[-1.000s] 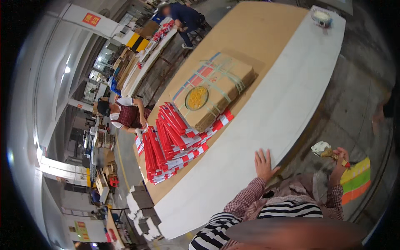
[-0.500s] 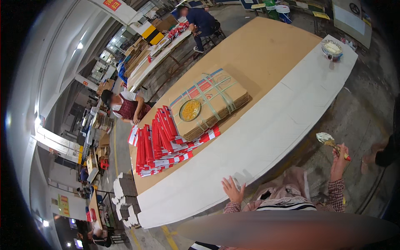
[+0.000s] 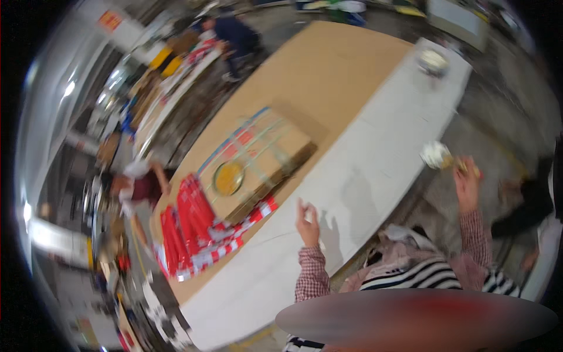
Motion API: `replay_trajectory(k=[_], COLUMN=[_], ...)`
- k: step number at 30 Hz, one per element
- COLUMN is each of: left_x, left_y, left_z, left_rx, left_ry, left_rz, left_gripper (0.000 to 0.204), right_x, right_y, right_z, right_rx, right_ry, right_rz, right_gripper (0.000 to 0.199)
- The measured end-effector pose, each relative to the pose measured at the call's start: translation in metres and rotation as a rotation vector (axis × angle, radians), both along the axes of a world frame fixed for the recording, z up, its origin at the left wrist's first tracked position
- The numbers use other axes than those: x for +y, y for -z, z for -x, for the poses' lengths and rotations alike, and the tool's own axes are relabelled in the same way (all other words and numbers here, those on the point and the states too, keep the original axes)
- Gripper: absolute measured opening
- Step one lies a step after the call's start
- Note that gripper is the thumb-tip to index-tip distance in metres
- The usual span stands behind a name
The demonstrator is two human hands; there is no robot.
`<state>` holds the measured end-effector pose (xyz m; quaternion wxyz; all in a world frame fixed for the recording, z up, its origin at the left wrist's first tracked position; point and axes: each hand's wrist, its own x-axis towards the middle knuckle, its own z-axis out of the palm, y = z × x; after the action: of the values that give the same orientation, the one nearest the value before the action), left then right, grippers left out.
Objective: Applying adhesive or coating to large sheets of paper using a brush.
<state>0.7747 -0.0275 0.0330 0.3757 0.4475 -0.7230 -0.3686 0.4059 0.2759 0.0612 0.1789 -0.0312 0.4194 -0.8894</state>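
We note a small brush (image 3: 438, 156), pale bristled head and yellowish handle, held off the white table edge (image 3: 375, 170).

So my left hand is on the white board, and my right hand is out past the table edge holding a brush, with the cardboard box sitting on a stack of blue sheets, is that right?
Not quite. In the head view the box lies on red and white sheets, not blue ones. The rest holds: your left hand is on the white board, and your right hand holds the brush past the table edge.

desk (image 3: 375, 158): smooth matt white surface
board (image 3: 316, 76): matt brown cardboard
box (image 3: 258, 164): cardboard, strapped
red sheets (image 3: 187, 229): glossy printed paper
sleeves (image 3: 311, 276): checked woven cloth
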Motion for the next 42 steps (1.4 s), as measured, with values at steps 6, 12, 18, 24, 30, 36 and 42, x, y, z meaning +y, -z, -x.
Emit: replay_trajectory(k=[6, 12, 18, 24, 30, 36, 42], left_x=[-0.007, 0.063, 0.119, 0.137, 0.158, 0.174, 0.183], left_y=[-0.08, 0.003, -0.008, -0.036, -0.043, -0.043, -0.037], left_z=[0.108, 0.118, 0.159, 0.223, 0.237, 0.227, 0.236], left_rx=[0.173, -0.183, -0.158, -0.385, -0.491, -0.564, -0.592], left_ry=[0.022, 0.013, -0.352, -0.33, -0.376, -0.478, -0.527], left_rz=[0.149, 0.219, -0.067, 0.199, 0.153, 0.143, 0.103], left_gripper=[0.048, 0.045, 0.042, 0.042, 0.043, 0.044, 0.045], right_x=[-0.033, -0.07, -0.124, -0.205, -0.24, -0.258, -0.264], right_y=[-0.06, -0.043, -0.065, -0.043, -0.021, -0.002, -0.02], right_z=[0.094, 0.246, 0.453, 0.578, 0.628, 0.62, 0.63], right_rx=[0.031, 0.227, 0.663, 0.891, 1.044, 1.077, 1.121], right_ry=[0.183, 0.267, 0.388, 0.115, -0.015, -0.127, -0.141], right_rz=[-0.095, -0.158, -0.452, -0.906, -1.177, -1.188, -1.295], right_gripper=[0.026, 0.029, 0.025, 0.033, 0.033, 0.03, 0.034])
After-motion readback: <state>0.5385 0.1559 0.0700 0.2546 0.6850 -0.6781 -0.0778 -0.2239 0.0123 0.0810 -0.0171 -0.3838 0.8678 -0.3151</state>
